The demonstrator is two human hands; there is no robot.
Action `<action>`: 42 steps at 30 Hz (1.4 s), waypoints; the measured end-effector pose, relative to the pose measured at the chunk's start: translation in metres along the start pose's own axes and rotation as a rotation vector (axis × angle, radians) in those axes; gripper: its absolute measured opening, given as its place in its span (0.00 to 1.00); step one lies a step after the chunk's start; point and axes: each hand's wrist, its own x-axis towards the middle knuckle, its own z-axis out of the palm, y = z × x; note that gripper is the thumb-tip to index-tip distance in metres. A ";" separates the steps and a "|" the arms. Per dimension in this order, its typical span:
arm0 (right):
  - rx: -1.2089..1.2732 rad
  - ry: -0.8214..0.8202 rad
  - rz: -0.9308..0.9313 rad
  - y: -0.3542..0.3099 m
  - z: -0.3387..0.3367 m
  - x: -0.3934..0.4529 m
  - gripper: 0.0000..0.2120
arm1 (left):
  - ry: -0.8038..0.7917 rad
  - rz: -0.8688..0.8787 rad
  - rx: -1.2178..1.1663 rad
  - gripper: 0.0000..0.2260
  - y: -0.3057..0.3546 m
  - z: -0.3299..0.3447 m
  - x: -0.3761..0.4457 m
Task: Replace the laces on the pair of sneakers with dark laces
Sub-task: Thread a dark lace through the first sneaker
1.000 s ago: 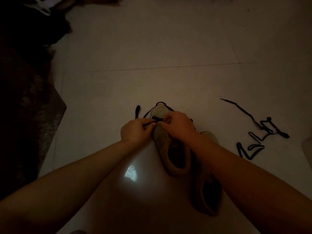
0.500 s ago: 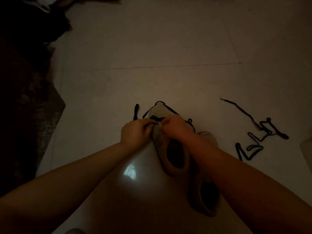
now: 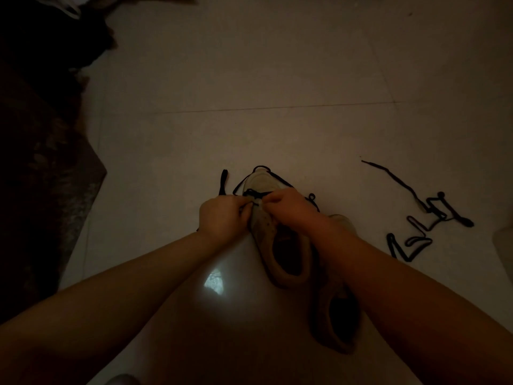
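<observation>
Pale tile floor point(image 3: 277, 79), very dim light. Both hands sit over the front of the nearer sneaker point(image 3: 280, 245) — left hand point(image 3: 222, 218) has its fingers curled, pinching the dark lace point(image 3: 256, 193) right at the eyelets, and the right hand point(image 3: 288, 207) pinches the same lace from the other side. Loose ends of it trail around the toe. Second sneaker point(image 3: 337, 320) lies just beside the first, partly under the right forearm. Another dark lace point(image 3: 410, 240) is tangled on the floor off to the right, well apart from the shoes.
</observation>
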 end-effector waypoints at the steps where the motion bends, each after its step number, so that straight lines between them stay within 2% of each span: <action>1: 0.026 -0.004 0.002 0.002 0.000 0.001 0.12 | -0.006 -0.007 -0.011 0.12 0.000 0.001 0.000; 3: 0.074 -0.015 0.032 0.004 0.002 0.002 0.12 | -0.002 -0.007 -0.026 0.13 -0.003 0.004 0.000; 7: 0.292 -0.042 0.137 0.003 0.003 0.001 0.11 | 0.048 0.095 -0.004 0.22 -0.009 0.012 0.000; 9: 0.324 -0.047 0.137 0.003 0.003 0.001 0.12 | 0.071 0.123 0.000 0.25 -0.008 0.014 -0.001; 14: 0.173 -0.041 0.086 0.003 0.006 0.007 0.11 | 0.003 -0.009 -0.134 0.12 -0.002 0.013 0.005; 18: 0.221 -0.031 0.104 0.007 0.008 0.006 0.10 | 0.011 0.053 0.013 0.13 0.001 0.015 0.004; 22: 0.104 -0.076 0.065 0.003 0.010 0.004 0.10 | -0.041 0.030 -0.047 0.13 -0.004 0.024 -0.001; 25: -0.051 -0.060 0.025 0.000 0.012 0.003 0.10 | -0.083 -0.044 -0.083 0.16 0.001 0.023 0.005; 28: -0.193 0.011 0.015 -0.003 0.014 0.002 0.07 | -0.125 -0.190 -0.195 0.23 0.006 0.022 0.010; 30: -0.250 0.067 -0.017 -0.003 0.012 -0.001 0.09 | -0.163 -0.260 -0.282 0.21 0.006 0.022 0.012; 33: -0.219 0.151 -0.063 0.002 0.005 -0.008 0.10 | -0.154 -0.270 -0.268 0.20 0.006 0.020 0.015; 36: 0.010 0.244 -0.052 0.014 -0.014 -0.016 0.07 | -0.131 -0.273 -0.247 0.19 0.006 0.020 0.014; 40: 0.755 0.326 0.052 0.041 -0.073 -0.037 0.07 | -0.117 -0.257 -0.230 0.16 0.007 0.023 0.012; 42: 1.107 0.288 0.076 0.056 -0.095 -0.046 0.06 | -0.116 -0.267 -0.233 0.16 0.009 0.024 0.012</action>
